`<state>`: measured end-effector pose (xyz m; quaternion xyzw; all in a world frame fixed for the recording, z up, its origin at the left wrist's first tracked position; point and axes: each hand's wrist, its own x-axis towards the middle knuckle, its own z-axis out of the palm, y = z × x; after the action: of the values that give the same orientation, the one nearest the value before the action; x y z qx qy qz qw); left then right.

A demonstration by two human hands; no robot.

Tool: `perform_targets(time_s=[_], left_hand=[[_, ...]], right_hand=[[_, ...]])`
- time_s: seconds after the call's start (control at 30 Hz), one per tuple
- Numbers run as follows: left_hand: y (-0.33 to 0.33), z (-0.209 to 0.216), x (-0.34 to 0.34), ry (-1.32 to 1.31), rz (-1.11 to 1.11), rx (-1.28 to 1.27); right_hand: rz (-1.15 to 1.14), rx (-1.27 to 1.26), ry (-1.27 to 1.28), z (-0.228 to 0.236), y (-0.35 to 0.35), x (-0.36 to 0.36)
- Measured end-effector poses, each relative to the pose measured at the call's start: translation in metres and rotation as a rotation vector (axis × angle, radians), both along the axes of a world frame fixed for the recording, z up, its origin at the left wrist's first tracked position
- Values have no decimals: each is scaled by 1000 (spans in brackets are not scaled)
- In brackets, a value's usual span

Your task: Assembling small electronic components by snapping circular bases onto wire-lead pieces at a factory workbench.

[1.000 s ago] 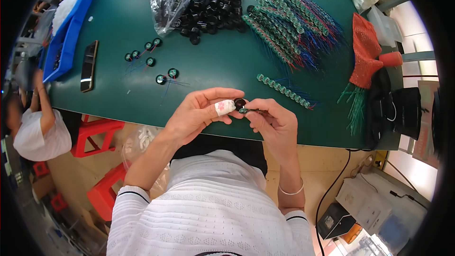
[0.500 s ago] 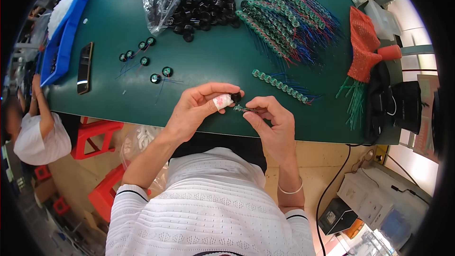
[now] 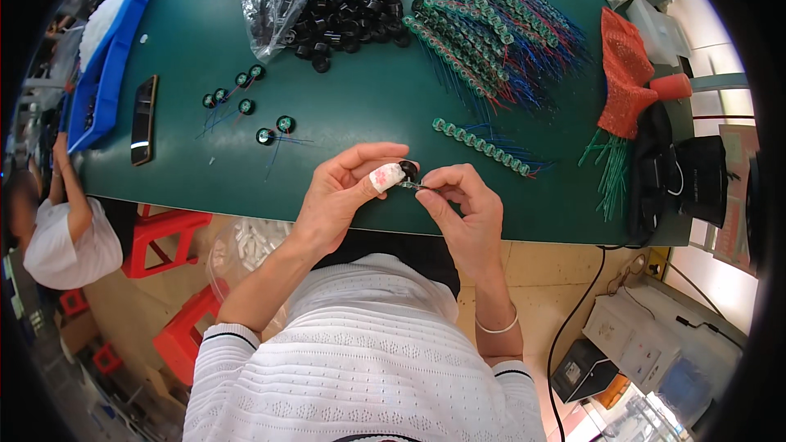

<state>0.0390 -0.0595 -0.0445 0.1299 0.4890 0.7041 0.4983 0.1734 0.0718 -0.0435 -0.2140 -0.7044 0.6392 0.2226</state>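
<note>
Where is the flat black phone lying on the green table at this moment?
In the head view, the flat black phone lies on the left part of the green table, beside the blue plastic tray and left of the small round black parts with wires.

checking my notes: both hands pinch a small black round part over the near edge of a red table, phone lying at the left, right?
Not quite: the table is dark green, not red, as the head view shows. The rest holds: left hand and right hand pinch the small black round part over the near edge, and the phone lies at the left.
</note>
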Motion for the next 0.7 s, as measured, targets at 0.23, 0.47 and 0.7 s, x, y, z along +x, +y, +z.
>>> perform_targets(time_s=[0.23, 0.47, 0.7], left_hand=[[0, 0, 4, 15, 24, -27], [-1, 4, 8, 53, 45, -36], [-1, 6, 15, 250, 79, 13]], right_hand=[[-23, -11, 4, 2, 1, 0], [-21, -50, -15, -2, 3, -1], [24, -91, -42, 0, 5, -3]])
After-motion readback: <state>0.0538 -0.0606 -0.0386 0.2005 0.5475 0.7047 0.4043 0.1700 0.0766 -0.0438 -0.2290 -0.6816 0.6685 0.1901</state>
